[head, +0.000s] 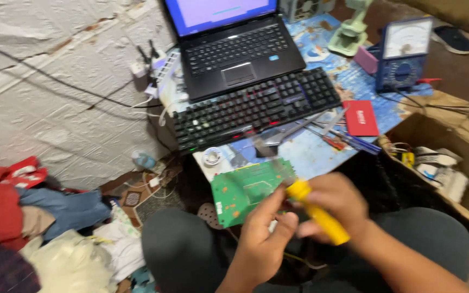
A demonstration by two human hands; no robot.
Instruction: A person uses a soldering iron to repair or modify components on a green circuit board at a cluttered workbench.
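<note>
Your right hand [335,203] has its fingers closed around the yellow-handled tool [317,212]; your left hand [264,230] pinches the green circuit board [242,190] over your lap. An unsteady grip could let the tip slip across the board. A red flat rectangular packet [360,118] lies on the surface [310,152] right of the keyboard [253,108].

Both hands, the left hand [261,239] and the right hand [335,203], are bare, with no gloves, rings or watch showing. The forearms carry no sleeves. Dark grey trousers [180,249] cover the legs
</note>
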